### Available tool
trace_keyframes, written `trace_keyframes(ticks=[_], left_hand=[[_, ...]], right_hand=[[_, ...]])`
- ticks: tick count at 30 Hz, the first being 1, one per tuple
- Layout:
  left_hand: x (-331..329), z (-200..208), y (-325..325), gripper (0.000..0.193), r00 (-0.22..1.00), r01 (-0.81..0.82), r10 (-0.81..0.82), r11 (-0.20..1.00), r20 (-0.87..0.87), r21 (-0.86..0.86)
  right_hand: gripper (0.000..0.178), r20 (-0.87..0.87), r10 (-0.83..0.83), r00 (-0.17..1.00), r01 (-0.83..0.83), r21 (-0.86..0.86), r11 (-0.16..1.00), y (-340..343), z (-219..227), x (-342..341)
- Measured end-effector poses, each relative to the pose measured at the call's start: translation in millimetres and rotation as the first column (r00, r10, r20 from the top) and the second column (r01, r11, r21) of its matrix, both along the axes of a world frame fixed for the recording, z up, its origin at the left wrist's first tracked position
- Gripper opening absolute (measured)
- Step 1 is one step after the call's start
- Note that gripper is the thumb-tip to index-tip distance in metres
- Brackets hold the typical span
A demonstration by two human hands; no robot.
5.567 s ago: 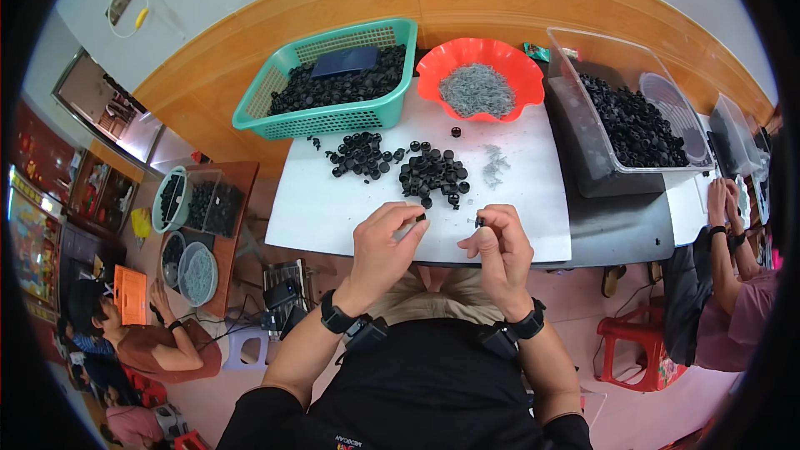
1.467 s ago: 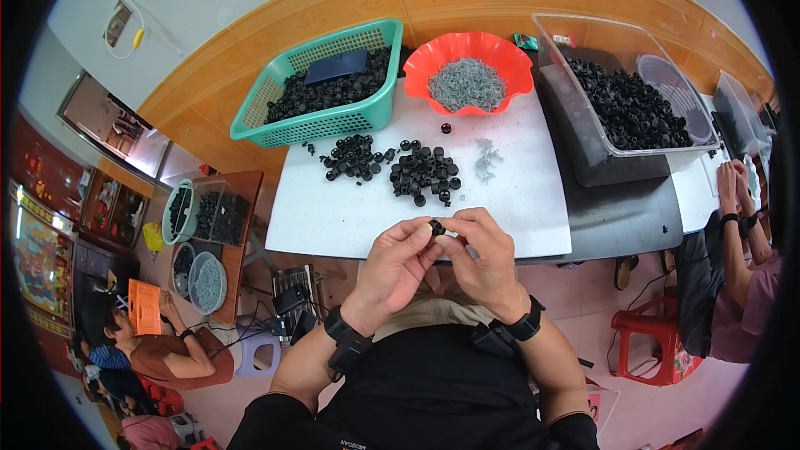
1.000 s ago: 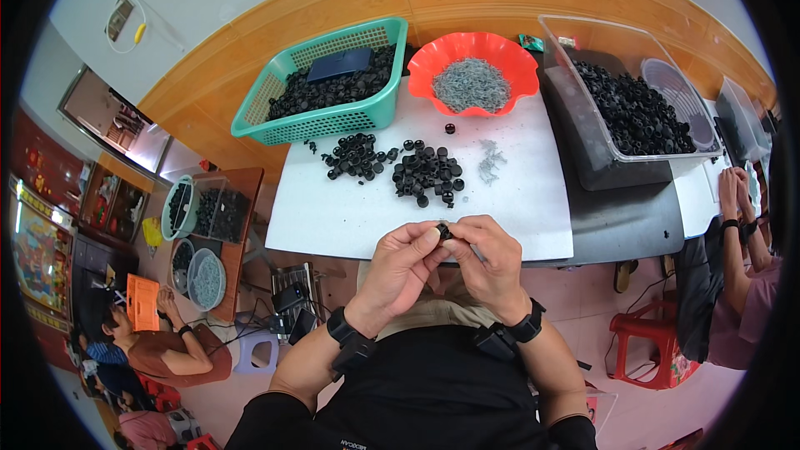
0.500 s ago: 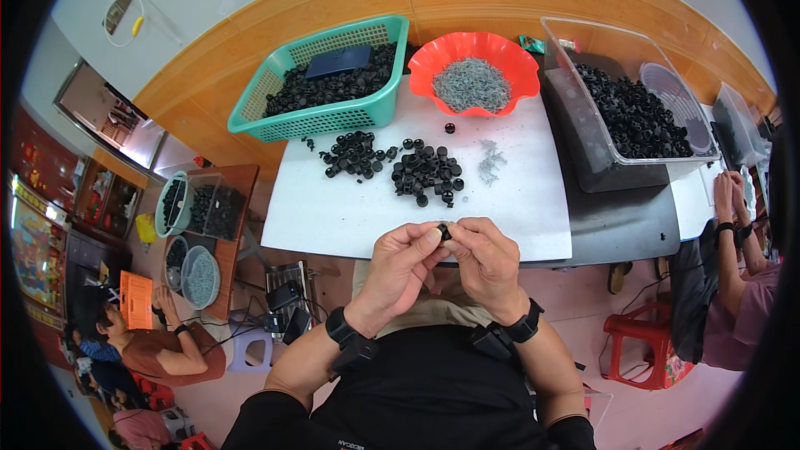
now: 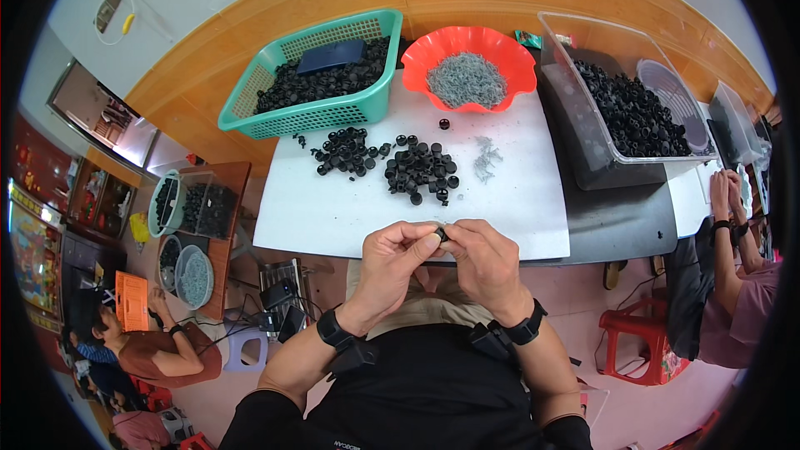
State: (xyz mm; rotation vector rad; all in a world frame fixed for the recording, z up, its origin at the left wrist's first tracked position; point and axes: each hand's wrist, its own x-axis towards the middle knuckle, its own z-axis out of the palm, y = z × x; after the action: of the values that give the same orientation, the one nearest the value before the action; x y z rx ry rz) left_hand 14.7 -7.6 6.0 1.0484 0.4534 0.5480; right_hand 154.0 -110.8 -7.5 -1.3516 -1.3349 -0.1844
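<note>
Between my fingertips, near the front edge of the white board (image 5: 333, 221), is a small round black plastic part (image 5: 441, 234). My left hand (image 5: 392, 260) pinches it from the left with thumb and fingers. From the other side my right hand (image 5: 487, 260) grips the same part; the fingers hide much of it. Beyond the hands lie two heaps of small black parts, a nearer heap (image 5: 419, 170) and one to its left (image 5: 343, 152). A single black part (image 5: 444, 124) stands apart behind them. To the right is a small scatter of thin grey pieces (image 5: 486, 158).
At the back stand a green basket (image 5: 325, 113) of black parts with a dark blue box (image 5: 332, 56) on top, a red scalloped bowl (image 5: 521, 75) of grey pieces, and a clear bin (image 5: 596, 137) of black parts. People work at both sides. A red stool (image 5: 637, 329) is at right.
The view has shifted slightly, so the table and its contents sit a little further left and up. Both hands still grip the small black part, fingers barely changed.
</note>
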Motion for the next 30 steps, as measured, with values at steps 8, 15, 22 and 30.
trace_keyframes(ticks=[8,15,22,30], left_hand=[[1,1,-1,0.013,0.999,0.042,-0.039,0.993,0.032,-0.107],[1,2,-3,0.015,0.998,0.033,-0.029,0.997,0.058,-0.076],[-1,3,-4,0.012,0.995,0.071,-0.067,0.995,0.069,-0.063],[0,-1,-3,0.009,0.994,0.104,-0.102,0.993,0.036,-0.047]], right_hand=[[0.028,-0.077,0.065,0.995,-0.064,0.013,0.998,0,1,2],[0.028,-0.118,0.154,0.981,-0.157,-0.023,0.987,-4,10,7],[0.031,-0.085,0.207,0.975,-0.214,-0.075,0.974,-7,10,10],[0.029,0.011,0.128,0.992,-0.127,-0.089,0.988,-6,6,10]])
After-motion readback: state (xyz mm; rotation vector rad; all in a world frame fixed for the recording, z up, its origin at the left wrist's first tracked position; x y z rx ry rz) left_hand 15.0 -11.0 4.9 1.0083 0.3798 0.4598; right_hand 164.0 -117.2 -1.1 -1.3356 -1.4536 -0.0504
